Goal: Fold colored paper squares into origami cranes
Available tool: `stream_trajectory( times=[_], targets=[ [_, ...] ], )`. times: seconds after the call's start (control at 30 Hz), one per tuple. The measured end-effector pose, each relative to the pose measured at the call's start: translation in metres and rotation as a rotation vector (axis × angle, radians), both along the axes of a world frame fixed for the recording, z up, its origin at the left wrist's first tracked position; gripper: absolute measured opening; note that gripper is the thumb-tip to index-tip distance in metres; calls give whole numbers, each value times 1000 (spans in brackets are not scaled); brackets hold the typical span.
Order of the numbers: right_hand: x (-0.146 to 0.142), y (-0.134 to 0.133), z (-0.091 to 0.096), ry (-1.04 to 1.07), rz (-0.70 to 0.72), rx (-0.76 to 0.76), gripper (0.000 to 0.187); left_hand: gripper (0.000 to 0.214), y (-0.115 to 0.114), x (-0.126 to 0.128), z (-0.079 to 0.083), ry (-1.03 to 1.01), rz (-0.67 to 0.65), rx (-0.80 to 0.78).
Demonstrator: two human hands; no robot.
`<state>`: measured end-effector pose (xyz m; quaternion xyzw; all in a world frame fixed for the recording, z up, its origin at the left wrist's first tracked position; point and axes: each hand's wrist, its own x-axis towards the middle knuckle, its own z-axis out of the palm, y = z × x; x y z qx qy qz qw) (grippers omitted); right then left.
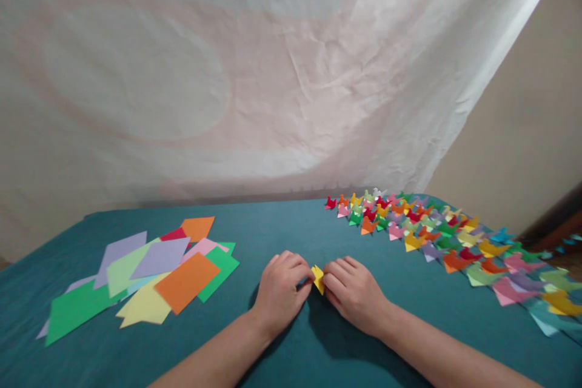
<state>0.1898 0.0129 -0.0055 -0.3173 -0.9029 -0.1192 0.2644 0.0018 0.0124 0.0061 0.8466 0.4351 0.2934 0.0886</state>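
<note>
A small folded yellow paper piece sits between my two hands on the teal tablecloth. My left hand is curled, its fingertips pinching the left side of the yellow paper. From the right, my right hand pinches the same piece with bent fingers. Most of the paper is hidden by my fingers.
Loose flat sheets of coloured paper lie spread at the left, orange, green, lilac, yellow and pink. Several small folded paper figures in many colours stand in rows at the right, running to the table's edge. A wrinkled white sheet hangs behind.
</note>
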Motion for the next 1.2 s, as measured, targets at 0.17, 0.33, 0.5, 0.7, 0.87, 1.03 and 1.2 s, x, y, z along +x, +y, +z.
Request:
stream_trajectory(
  times=[0.17, 0.33, 0.5, 0.7, 0.87, 1.03, 1.2],
  targets=[
    [0, 0, -3, -55, -11, -54, 18, 9, 2, 0, -5, 12, -38, -49],
    [3, 1, -8, 27, -31, -208, 13, 9, 3, 0, -6, -19, -82, -107],
    [3, 3, -10, 140, -19, -339, 14, 8, 4, -1, -5, -36, -80, -125],
    [6, 4, -9, 240, 12, -467, 13, 7, 6, -2, -5, -64, -80, -190],
    [9, 3, -5, 309, 42, -583, 9, 6, 7, -1, -2, -63, -57, -253],
    [9, 4, 1, 400, 51, -708, 6, 5, 8, -2, -3, -66, -29, -270],
    [6, 7, -1, 455, 10, -744, 14, 5, 9, -3, -6, -109, -22, -281]
  ],
)
